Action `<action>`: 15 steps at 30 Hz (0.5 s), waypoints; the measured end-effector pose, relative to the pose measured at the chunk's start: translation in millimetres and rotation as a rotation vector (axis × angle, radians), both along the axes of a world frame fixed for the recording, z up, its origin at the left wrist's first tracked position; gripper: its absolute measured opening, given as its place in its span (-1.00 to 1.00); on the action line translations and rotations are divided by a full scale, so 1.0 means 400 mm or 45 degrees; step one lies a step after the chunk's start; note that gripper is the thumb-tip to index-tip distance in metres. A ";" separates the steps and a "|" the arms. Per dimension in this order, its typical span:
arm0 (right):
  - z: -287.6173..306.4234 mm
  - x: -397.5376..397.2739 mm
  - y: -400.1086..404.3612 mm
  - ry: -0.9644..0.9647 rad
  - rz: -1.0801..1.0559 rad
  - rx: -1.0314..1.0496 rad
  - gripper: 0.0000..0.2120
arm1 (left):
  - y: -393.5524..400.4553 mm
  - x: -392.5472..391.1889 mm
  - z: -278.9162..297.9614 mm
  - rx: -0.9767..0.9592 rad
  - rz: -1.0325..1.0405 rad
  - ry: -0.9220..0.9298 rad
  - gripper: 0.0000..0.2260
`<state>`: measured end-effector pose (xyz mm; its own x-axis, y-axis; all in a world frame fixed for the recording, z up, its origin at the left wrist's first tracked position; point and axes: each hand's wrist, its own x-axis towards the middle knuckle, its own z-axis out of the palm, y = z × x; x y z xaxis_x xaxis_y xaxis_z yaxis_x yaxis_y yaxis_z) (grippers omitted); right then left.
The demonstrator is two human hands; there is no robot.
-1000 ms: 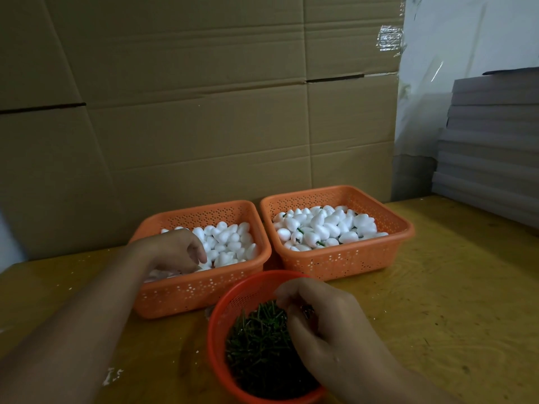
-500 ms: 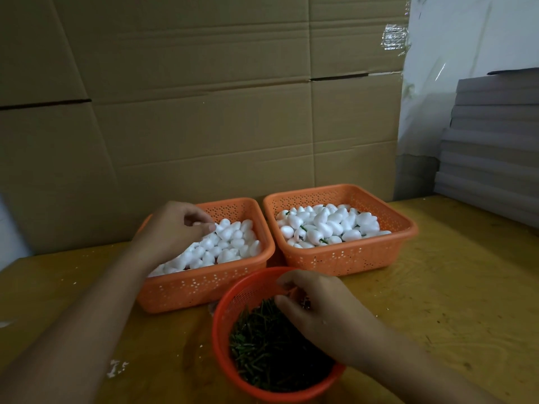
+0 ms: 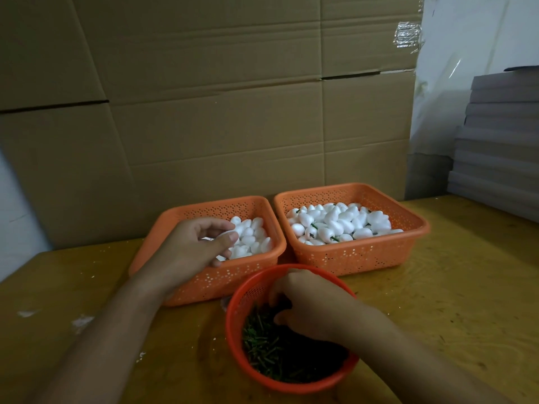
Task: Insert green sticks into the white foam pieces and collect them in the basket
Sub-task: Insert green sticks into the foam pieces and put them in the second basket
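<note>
My right hand [image 3: 313, 304] is sunk into the round red-orange plastic mesh bowl [image 3: 236, 310] of thin green sticks [image 3: 264, 345], and its fingertips are buried among them, so I cannot tell whether they pinch a stick or merely touch the pile; the far part of the bowl's inside lies in deep shadow. My left hand [image 3: 195, 249] covers the near left part of the left rectangular orange perforated plastic basket [image 3: 210, 284], hiding the foam beneath it. Half a second ago that hand reached further in over the plain white egg-shaped foam pieces [image 3: 252, 236]; it has since drawn back toward me, and my right hand has dipped deeper into the bowl. My left fingers are curled, the thumb closing toward the forefinger round what looks like one white foam piece, though only a sliver of white shows between them. The right orange perforated basket [image 3: 358, 255], just beside the left one, holds the foam pieces with green sticks in them [image 3: 335, 221]. All three containers stand on the yellow-brown wooden table [image 3: 437, 301], in front of a wall of brown cardboard sheets [image 3: 218, 112].
</note>
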<state>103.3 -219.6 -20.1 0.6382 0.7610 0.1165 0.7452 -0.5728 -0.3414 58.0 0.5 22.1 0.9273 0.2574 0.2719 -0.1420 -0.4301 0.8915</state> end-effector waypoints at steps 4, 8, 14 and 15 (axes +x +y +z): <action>0.000 -0.006 -0.015 0.025 0.039 0.073 -0.91 | -0.003 -0.008 -0.004 -0.072 -0.007 0.037 -0.84; 0.009 -0.015 -0.045 0.121 0.048 0.267 -0.93 | -0.006 -0.010 0.000 -0.220 -0.042 0.053 -0.85; 0.011 -0.035 -0.072 0.455 -0.053 0.725 -0.92 | -0.045 -0.007 0.002 -0.261 -0.108 0.057 -0.85; 0.010 -0.035 -0.070 0.516 -0.060 0.792 -0.92 | -0.052 -0.008 0.001 -0.262 -0.127 0.063 -0.86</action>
